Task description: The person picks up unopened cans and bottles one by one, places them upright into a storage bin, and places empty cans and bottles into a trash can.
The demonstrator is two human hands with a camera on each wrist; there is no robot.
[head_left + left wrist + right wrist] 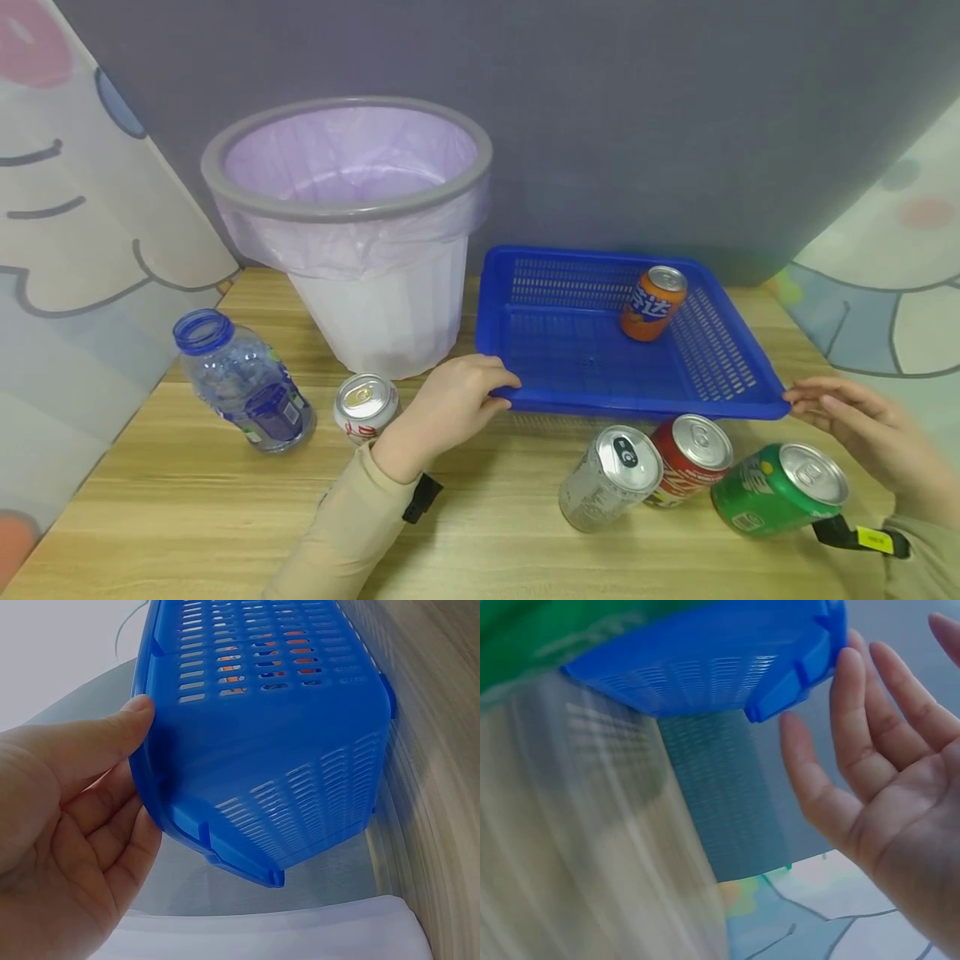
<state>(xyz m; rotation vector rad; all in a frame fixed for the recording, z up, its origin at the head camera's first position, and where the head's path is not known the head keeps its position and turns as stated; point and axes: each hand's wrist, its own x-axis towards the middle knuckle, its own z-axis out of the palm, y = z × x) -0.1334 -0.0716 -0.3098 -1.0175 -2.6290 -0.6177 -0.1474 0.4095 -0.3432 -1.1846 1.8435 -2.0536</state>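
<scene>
A blue plastic basket (600, 350) with slotted walls sits on the table, and one orange soda can (654, 304) stands inside its right part. My left hand (453, 408) pinches the rim at the basket's front left corner, thumb on one side and fingers curled on the other, as the left wrist view also shows. At the front right corner is my right hand (870, 421), its fingers fairly straight and the fingertips at the rim. In the right wrist view the right hand's fingers (851, 712) are spread and its thumb stays off the basket.
In front of the basket are a silver can (609, 479), a red can (690, 458) and a tilted green can (780, 487). A white can (366, 408) and a clear bottle (251, 387) stand left. Behind them is a lined bin (382, 292) against the grey wall (637, 125).
</scene>
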